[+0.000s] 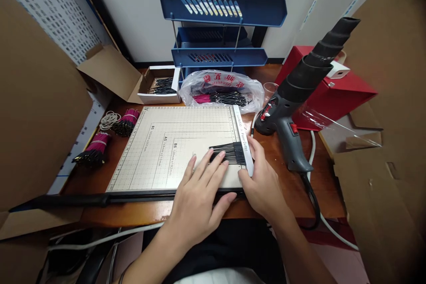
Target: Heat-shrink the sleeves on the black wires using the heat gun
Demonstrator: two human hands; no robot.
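Observation:
A flat row of thin black wires (229, 153) lies side by side on the cream board of a paper cutter (143, 159), their right ends against the white ruler strip (244, 146). My left hand (201, 188) rests on the board with fingers spread, fingertips over the left part of the wires. At the strip's near end, my right hand (262, 182) curls around it, thumb on the near side and index finger along the outer edge. Its other fingers are partly hidden. The cutter's black handle (73, 200) is down along the front edge.
Magenta-and-black wire bundles (96, 148) lie left of the cutter. Behind it are an open carton (159, 97), a clear plastic bag (256, 91) of similar wires and a blue tray rack (219, 57). A heat gun (291, 137) stands right, before a red box (353, 88).

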